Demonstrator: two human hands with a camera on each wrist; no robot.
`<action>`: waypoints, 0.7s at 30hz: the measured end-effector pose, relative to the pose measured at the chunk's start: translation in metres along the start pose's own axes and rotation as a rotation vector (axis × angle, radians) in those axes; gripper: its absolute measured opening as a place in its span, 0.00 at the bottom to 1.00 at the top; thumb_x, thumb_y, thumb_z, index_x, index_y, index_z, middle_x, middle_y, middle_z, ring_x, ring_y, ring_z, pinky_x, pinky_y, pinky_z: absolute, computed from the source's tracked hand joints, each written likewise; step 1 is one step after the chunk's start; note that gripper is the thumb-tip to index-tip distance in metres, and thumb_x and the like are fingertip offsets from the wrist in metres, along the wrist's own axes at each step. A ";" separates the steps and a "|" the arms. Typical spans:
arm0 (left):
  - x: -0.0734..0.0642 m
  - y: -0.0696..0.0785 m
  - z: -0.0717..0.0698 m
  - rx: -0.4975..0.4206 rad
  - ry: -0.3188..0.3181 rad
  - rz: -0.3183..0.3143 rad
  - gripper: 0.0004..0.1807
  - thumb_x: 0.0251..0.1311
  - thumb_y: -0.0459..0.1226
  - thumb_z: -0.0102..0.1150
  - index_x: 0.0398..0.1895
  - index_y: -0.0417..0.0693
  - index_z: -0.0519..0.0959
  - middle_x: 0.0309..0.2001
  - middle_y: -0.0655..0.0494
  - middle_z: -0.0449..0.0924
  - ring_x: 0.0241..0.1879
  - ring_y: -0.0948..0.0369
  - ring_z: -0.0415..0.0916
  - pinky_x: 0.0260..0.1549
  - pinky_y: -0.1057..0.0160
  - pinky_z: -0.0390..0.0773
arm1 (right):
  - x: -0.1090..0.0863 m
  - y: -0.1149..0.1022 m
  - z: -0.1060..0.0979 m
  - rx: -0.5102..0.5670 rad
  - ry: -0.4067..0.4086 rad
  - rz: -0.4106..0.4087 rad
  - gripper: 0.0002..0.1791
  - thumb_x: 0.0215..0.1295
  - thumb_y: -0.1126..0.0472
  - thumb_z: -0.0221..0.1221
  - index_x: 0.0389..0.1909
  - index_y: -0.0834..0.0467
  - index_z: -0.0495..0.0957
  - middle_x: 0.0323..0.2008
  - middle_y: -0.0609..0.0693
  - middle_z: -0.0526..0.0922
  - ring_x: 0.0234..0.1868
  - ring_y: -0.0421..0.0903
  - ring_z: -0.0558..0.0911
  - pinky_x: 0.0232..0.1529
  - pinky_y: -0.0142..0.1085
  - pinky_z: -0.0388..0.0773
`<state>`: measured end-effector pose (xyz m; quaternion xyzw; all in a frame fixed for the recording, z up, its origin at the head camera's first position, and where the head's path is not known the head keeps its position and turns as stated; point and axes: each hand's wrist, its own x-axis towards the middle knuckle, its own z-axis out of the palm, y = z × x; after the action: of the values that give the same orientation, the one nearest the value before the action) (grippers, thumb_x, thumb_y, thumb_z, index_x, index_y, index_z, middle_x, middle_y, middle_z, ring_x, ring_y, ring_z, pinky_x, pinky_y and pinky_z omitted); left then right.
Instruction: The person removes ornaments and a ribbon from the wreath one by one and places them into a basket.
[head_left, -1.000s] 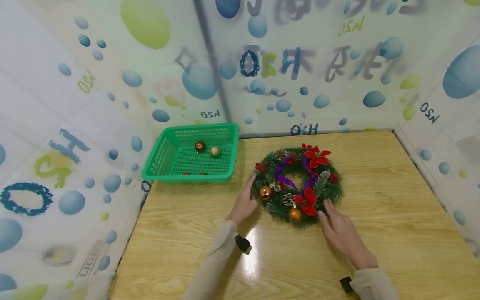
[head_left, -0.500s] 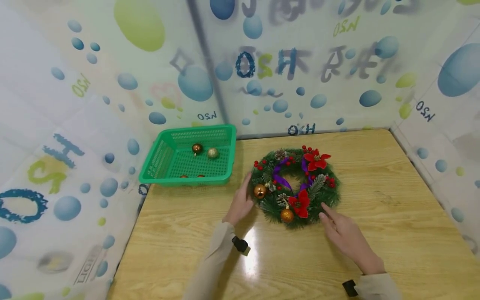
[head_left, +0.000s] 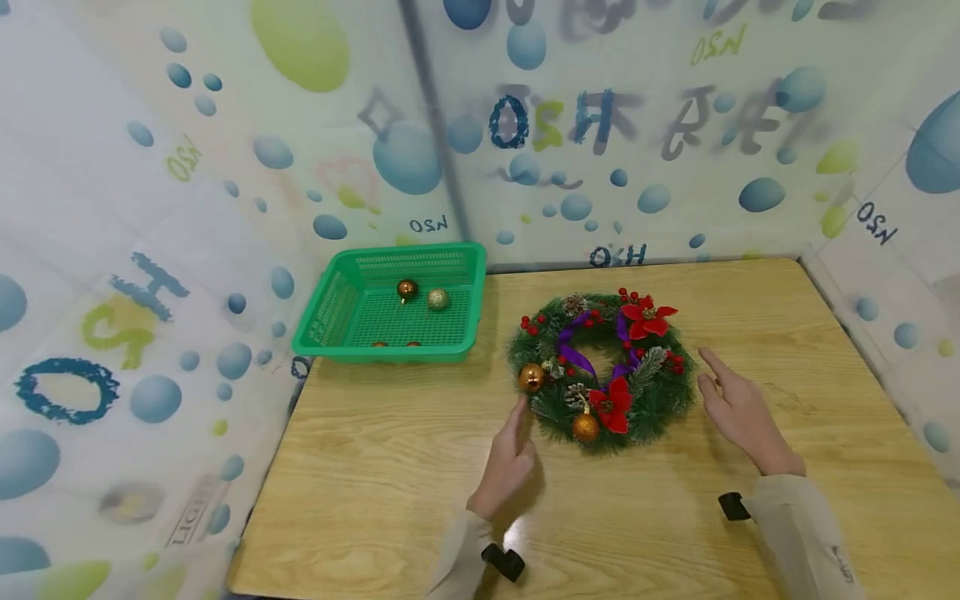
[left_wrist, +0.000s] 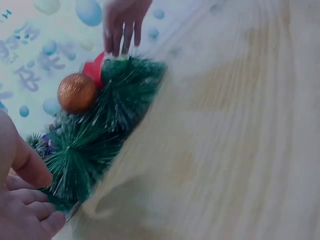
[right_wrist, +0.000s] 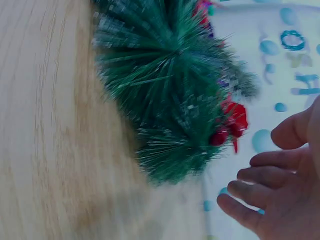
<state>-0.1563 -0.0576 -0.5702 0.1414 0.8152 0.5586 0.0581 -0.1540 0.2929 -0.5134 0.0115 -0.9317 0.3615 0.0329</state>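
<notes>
A green Christmas wreath (head_left: 660,404) lies flat on the wooden table, dressed with red poinsettias (head_left: 611,406), a purple ribbon (head_left: 576,350), berries and pine cones. A shiny copper bauble (head_left: 532,377) hangs at its left and a glittery orange bauble (head_left: 586,427) at its front. My left hand (head_left: 506,467) is at the wreath's front left, fingertips right at the greenery below the copper bauble, fingers loosely extended. To the right of the wreath, my right hand (head_left: 746,417) is held apart from it, fingers extended; the right wrist view shows its spread fingers (right_wrist: 260,177) holding nothing.
A green plastic basket (head_left: 390,354) stands at the back left of the table (head_left: 375,500), with a brown bauble (head_left: 407,289), a pale gold bauble (head_left: 438,299) and two partly hidden ones inside. A printed curtain (head_left: 570,167) encloses the table's back and sides.
My right hand has left the wreath's front right edge and moved to its right side. My left hand has slid from its left side toward the front. The wreath stays nearly in place.
</notes>
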 end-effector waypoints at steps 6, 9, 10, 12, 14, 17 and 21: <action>-0.008 0.000 0.011 0.035 -0.003 -0.010 0.41 0.62 0.23 0.43 0.81 0.38 0.49 0.80 0.43 0.52 0.78 0.46 0.53 0.76 0.47 0.56 | 0.020 0.009 0.012 0.057 -0.131 0.029 0.34 0.83 0.50 0.32 0.81 0.63 0.43 0.45 0.67 0.82 0.31 0.58 0.82 0.37 0.53 0.81; -0.009 0.001 0.014 0.038 -0.002 -0.025 0.40 0.63 0.24 0.43 0.81 0.38 0.49 0.80 0.43 0.51 0.79 0.46 0.52 0.77 0.47 0.54 | 0.027 0.012 0.017 0.073 -0.162 0.036 0.35 0.84 0.49 0.30 0.81 0.64 0.40 0.77 0.72 0.53 0.70 0.74 0.65 0.65 0.68 0.66; -0.009 0.001 0.015 0.036 -0.001 -0.030 0.40 0.63 0.25 0.43 0.81 0.38 0.49 0.80 0.43 0.51 0.79 0.46 0.52 0.77 0.47 0.54 | 0.029 0.012 0.018 0.071 -0.167 0.032 0.35 0.84 0.49 0.30 0.81 0.65 0.39 0.80 0.69 0.41 0.74 0.76 0.52 0.69 0.71 0.57; -0.009 0.001 0.016 0.031 -0.004 -0.035 0.40 0.64 0.25 0.44 0.81 0.37 0.48 0.80 0.42 0.50 0.79 0.46 0.51 0.77 0.47 0.53 | 0.031 0.014 0.019 0.071 -0.173 0.038 0.35 0.84 0.50 0.29 0.81 0.65 0.39 0.80 0.69 0.40 0.75 0.76 0.50 0.70 0.71 0.55; -0.008 0.001 0.016 0.033 -0.009 -0.043 0.40 0.64 0.26 0.44 0.81 0.37 0.48 0.80 0.42 0.50 0.79 0.46 0.51 0.77 0.47 0.53 | 0.031 0.014 0.019 0.072 -0.178 0.044 0.34 0.83 0.50 0.29 0.81 0.65 0.39 0.79 0.70 0.41 0.75 0.76 0.51 0.70 0.71 0.55; -0.006 0.000 0.017 0.039 -0.018 -0.044 0.40 0.64 0.26 0.44 0.81 0.36 0.48 0.80 0.41 0.49 0.79 0.45 0.50 0.77 0.46 0.52 | 0.031 0.015 0.018 0.053 -0.175 0.052 0.34 0.83 0.50 0.28 0.81 0.64 0.41 0.75 0.74 0.56 0.62 0.75 0.71 0.66 0.68 0.65; -0.002 0.001 0.015 0.059 -0.029 -0.042 0.39 0.65 0.27 0.43 0.81 0.37 0.48 0.80 0.41 0.50 0.79 0.44 0.51 0.78 0.46 0.53 | 0.030 0.015 0.018 0.026 -0.161 0.057 0.33 0.83 0.50 0.27 0.81 0.62 0.42 0.40 0.65 0.80 0.18 0.50 0.66 0.49 0.53 0.70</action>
<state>-0.1510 -0.0446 -0.5752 0.1337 0.8332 0.5310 0.0774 -0.1851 0.2921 -0.5347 0.0146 -0.9266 0.3720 -0.0526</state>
